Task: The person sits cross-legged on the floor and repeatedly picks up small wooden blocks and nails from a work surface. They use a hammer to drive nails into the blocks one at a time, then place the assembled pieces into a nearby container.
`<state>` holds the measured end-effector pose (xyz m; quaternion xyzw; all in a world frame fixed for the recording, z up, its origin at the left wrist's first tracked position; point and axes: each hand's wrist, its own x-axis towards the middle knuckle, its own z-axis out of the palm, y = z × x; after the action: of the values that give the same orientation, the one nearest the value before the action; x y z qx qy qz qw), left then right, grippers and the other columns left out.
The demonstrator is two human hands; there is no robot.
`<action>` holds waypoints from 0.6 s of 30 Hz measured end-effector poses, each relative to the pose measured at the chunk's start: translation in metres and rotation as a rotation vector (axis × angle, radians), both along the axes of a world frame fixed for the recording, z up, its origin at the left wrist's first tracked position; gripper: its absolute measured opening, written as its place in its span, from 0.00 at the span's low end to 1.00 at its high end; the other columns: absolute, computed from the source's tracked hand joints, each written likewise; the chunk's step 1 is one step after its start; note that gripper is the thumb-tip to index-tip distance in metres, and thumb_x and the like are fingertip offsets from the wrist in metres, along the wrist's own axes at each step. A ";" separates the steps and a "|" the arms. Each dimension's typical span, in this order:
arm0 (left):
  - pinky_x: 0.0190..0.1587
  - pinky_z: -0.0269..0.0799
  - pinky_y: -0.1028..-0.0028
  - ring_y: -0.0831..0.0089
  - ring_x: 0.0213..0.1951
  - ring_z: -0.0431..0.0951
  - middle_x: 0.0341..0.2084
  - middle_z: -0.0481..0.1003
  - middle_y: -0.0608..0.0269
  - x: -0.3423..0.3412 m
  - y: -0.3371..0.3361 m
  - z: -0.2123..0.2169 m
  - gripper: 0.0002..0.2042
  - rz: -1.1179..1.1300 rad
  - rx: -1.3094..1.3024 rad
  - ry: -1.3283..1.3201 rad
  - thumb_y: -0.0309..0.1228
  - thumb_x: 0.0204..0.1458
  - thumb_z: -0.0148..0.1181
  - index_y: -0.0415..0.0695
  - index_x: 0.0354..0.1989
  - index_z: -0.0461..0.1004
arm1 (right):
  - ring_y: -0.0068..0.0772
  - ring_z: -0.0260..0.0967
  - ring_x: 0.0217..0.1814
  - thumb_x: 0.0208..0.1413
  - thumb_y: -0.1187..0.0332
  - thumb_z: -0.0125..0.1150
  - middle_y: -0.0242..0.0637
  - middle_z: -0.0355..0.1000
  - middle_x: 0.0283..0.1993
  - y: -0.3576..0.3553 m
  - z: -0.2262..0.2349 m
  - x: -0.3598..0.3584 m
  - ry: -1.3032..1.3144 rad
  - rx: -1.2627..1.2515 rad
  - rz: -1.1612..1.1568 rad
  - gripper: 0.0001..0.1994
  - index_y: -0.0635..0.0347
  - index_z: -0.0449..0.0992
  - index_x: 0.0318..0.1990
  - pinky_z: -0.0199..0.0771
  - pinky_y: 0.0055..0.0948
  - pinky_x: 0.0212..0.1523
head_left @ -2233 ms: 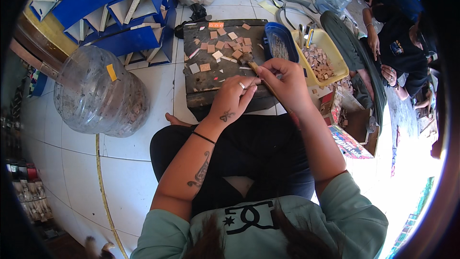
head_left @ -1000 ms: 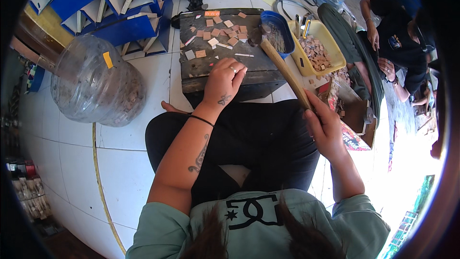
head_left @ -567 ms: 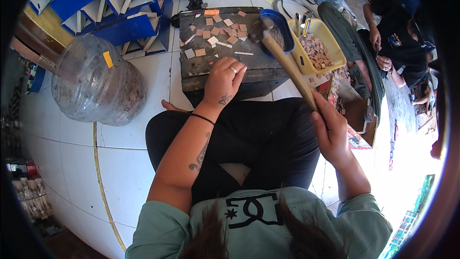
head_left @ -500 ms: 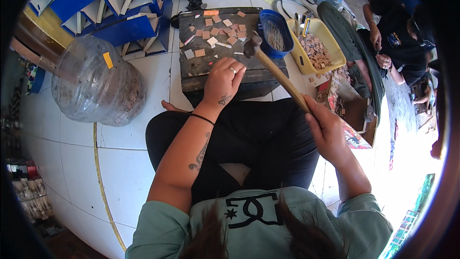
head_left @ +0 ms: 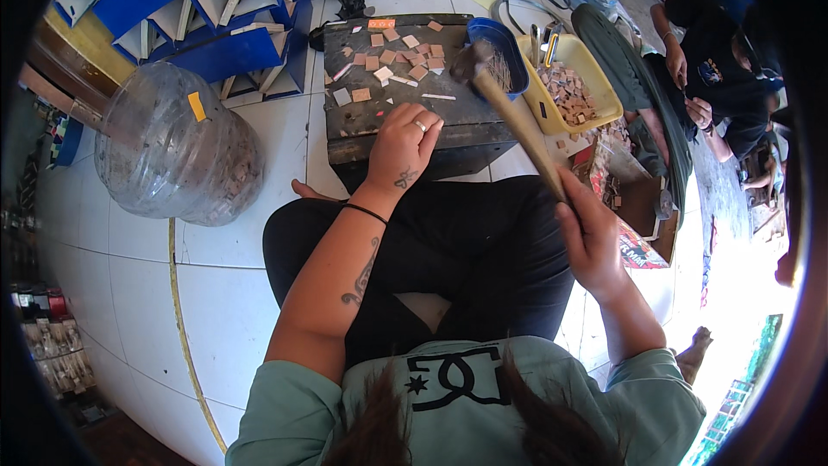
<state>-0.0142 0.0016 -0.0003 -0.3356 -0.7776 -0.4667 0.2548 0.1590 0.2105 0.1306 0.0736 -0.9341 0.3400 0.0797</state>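
Note:
My right hand [head_left: 592,240] is closed round the wooden handle of a hammer [head_left: 523,133]. The hammer's dark head, slightly blurred, hangs over the right part of a low black work block [head_left: 476,128], apart from my left hand. At the block's near edge, my left hand [head_left: 402,145] rests with its fingers pressed together; whatever they pinch is hidden. Several small reddish-brown square tiles [head_left: 383,74] lie scattered across the block's top beyond it, among a few pale slivers. A blue tray [head_left: 522,67] of thin nails or pins stands at the block's right corner.
Right of the block, a yellow tub [head_left: 617,112] holds many small tile pieces and some tools. Nearer stands an open box [head_left: 642,207] of scraps. A big clear plastic jar [head_left: 177,151] is at left, near blue racks [head_left: 194,0]. Another person [head_left: 716,69] sits at right.
The hammer's head has shifted up and to the right, away from my left hand. My left hand stays almost still. A bare foot now shows at the lower right.

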 end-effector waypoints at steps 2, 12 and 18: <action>0.38 0.70 0.62 0.56 0.33 0.73 0.25 0.71 0.56 0.000 0.000 0.000 0.02 -0.002 0.000 -0.002 0.21 0.50 0.61 0.38 0.28 0.73 | 0.46 0.71 0.37 0.61 0.78 0.51 0.51 0.71 0.40 0.000 -0.002 -0.002 -0.026 0.040 0.047 0.21 0.66 0.65 0.62 0.71 0.34 0.42; 0.38 0.69 0.63 0.56 0.33 0.73 0.25 0.70 0.57 0.001 0.001 0.002 0.02 -0.002 0.006 -0.039 0.21 0.50 0.60 0.38 0.28 0.73 | 0.46 0.72 0.42 0.61 0.78 0.52 0.52 0.73 0.46 0.008 -0.011 -0.002 -0.023 0.004 -0.009 0.21 0.66 0.66 0.62 0.71 0.32 0.46; 0.42 0.69 0.64 0.58 0.34 0.73 0.26 0.72 0.58 0.004 -0.011 0.017 0.03 0.193 -0.202 0.222 0.24 0.49 0.62 0.39 0.28 0.75 | 0.33 0.69 0.37 0.61 0.78 0.51 0.47 0.73 0.46 0.013 -0.021 0.000 -0.029 -0.156 -0.140 0.20 0.65 0.66 0.62 0.69 0.28 0.42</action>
<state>-0.0102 -0.0091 0.0166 -0.3327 -0.8163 -0.3196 0.3477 0.1591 0.2237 0.1094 -0.0030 -0.9088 0.4062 0.0952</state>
